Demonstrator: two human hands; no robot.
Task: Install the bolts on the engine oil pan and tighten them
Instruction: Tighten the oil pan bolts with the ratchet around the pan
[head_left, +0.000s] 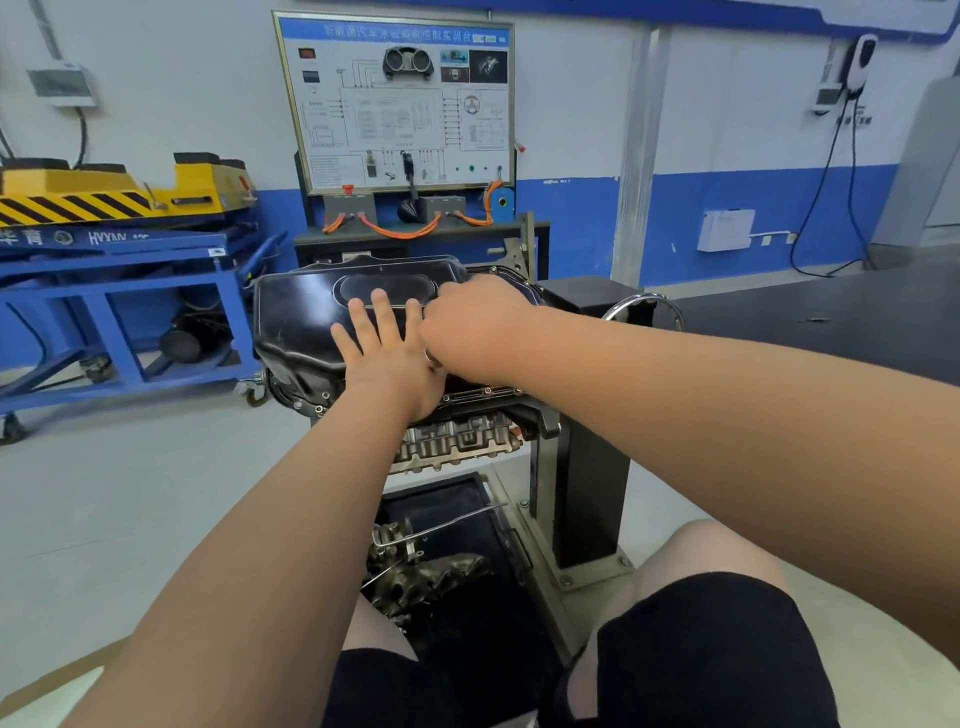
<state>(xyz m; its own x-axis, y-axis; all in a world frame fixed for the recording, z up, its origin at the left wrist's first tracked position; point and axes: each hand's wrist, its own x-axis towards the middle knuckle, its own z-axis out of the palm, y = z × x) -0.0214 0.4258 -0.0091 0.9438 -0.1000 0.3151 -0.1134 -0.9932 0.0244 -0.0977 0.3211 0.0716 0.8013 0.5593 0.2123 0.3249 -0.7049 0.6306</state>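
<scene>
Knees in black shorts (701, 649) sit closest, at the bottom edge. Ahead of them the black engine oil pan (306, 322) lies on top of the upturned engine block (457, 441), which is carried on a dark engine stand (587, 493). The left hand (387, 358) lies flat on the pan, its fingers straight and slightly spread. The right hand (478, 327) is beside it, touching it, knuckles up and fingers curled under out of sight; whether it grips anything cannot be told. Small bolts (488, 391) stand along the pan's near flange. A steel handwheel (644, 301) sits right of the pan. Below, a dark tray (467, 499) holds greasy engine parts. Behind are a wiring training board (395, 104) and a blue trolley (119, 291).
</scene>
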